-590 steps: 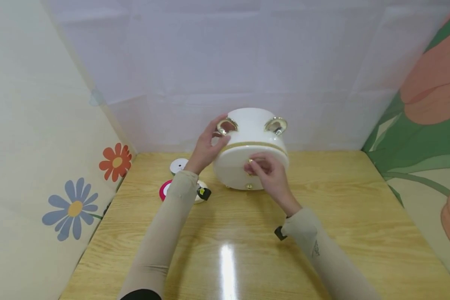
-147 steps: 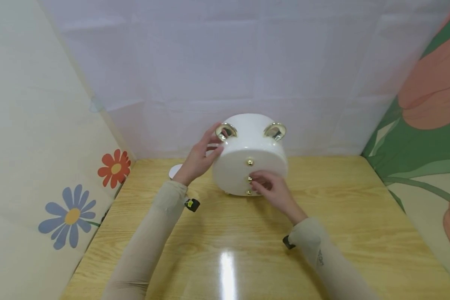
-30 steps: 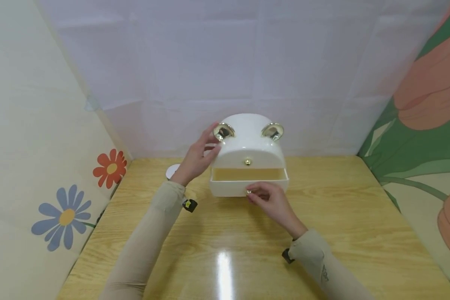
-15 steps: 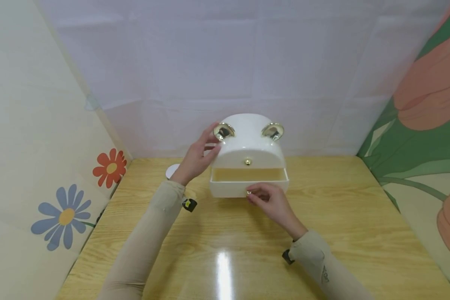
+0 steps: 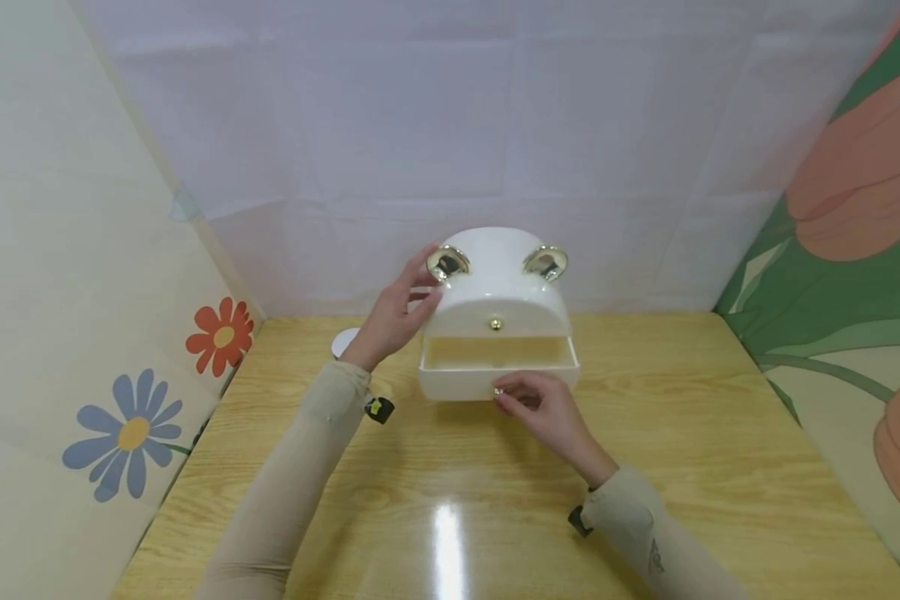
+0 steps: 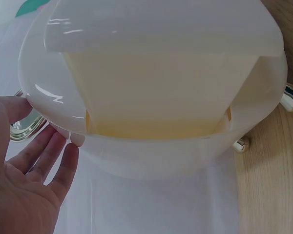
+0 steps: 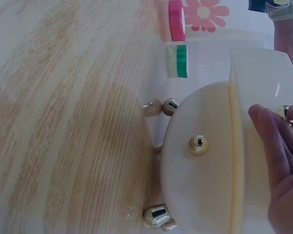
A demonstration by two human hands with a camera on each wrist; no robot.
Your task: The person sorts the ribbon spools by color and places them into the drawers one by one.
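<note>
The box point(image 5: 498, 287) near the table point(image 5: 645, 400)'s back edge is white, with gold ears point(image 5: 461, 256) and gold knobs point(image 5: 496, 324). The table has yellow-brown wood lines. Past its left edge, the red flower point(image 5: 208, 342) and blue flower point(image 5: 93, 419) have yellow middles.

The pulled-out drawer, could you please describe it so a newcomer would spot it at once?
On the wooden table stands a glossy white box. Midway down its front is the drawer, its gold knob pinched by the right hand. Unlike the closed upper front and closed lower front, it juts out, open-topped.

Wood-grain table point(image 5: 682, 400) bears white drawer box point(image 5: 497, 287), pink spool point(image 7: 176, 20), green spool point(image 7: 181, 61).
</note>
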